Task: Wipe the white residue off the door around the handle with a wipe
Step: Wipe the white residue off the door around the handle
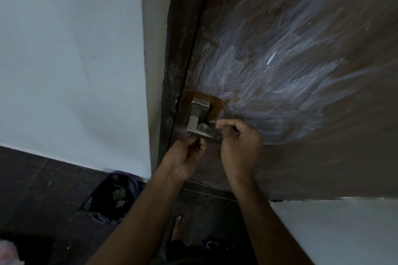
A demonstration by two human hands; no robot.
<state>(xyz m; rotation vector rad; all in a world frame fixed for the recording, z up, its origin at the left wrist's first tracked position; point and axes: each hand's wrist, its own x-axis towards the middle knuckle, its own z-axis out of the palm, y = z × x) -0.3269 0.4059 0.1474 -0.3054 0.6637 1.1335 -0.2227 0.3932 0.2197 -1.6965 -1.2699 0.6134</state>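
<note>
Below, a lined bin (112, 196) holds crumpled scraps; both hands (215, 142) pinch a wipe (203, 128) at the handle (195, 122).

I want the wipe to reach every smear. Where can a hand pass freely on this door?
Free: the white residue above and right of the handle. Crowded: the handle, with left hand below it and right hand beside it.

Nothing readable is showing anywhere: no text, label, brand, number or sign is appearing on the door (301, 157), on its metal handle (197, 118), or on the wall left of the door.
</note>
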